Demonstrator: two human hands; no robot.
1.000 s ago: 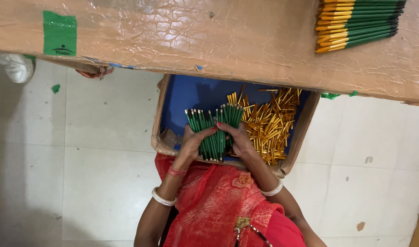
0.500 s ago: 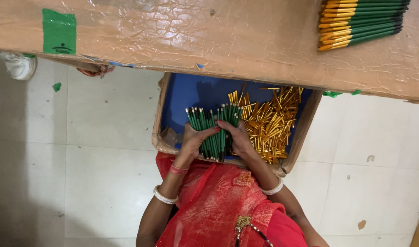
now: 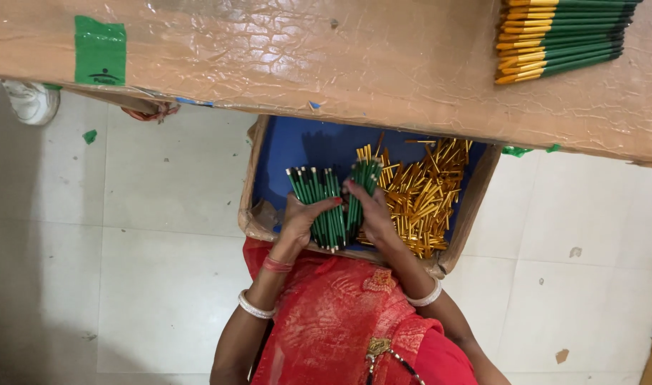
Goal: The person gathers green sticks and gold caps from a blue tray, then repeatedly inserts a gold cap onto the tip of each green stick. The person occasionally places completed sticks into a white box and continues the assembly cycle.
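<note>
Clutching of green pencil-like sticks is seen at both hands, over a cardboard box lined in blue point(image 3: 297, 146). A fanned bunch of green sticks point(image 3: 317, 203) is held by the left hand point(image 3: 301, 219), grip closed around the bunch, thumb laid across its front. A second, smaller green bunch point(image 3: 363, 187) is held by the right hand point(image 3: 372, 214), grip closed on it, fingers wrapped over the lower part. The two bunches are just beside each other, tips pointed toward the desk edge, both above the box's blue middle. A heap of gold metal caps point(image 3: 422, 196) is piled in the right half of the box, just beside the right hand. The box's far side is tucked under the near edge of the desk point(image 3: 304, 50), which is covered in wrinkled brown plastic wrap. A stack of finished green sticks with gold ends point(image 3: 561, 36) is laid at the desk's far right corner. A green tape patch point(image 3: 99, 50) is stuck near the desk's left end. A white bangle point(image 3: 256, 308) is worn on the left wrist, another white bangle point(image 3: 424, 296) on the right. Red patterned clothing point(image 3: 333, 321) is seen below the box. White floor tiles point(image 3: 148, 271) surround everything.
</note>
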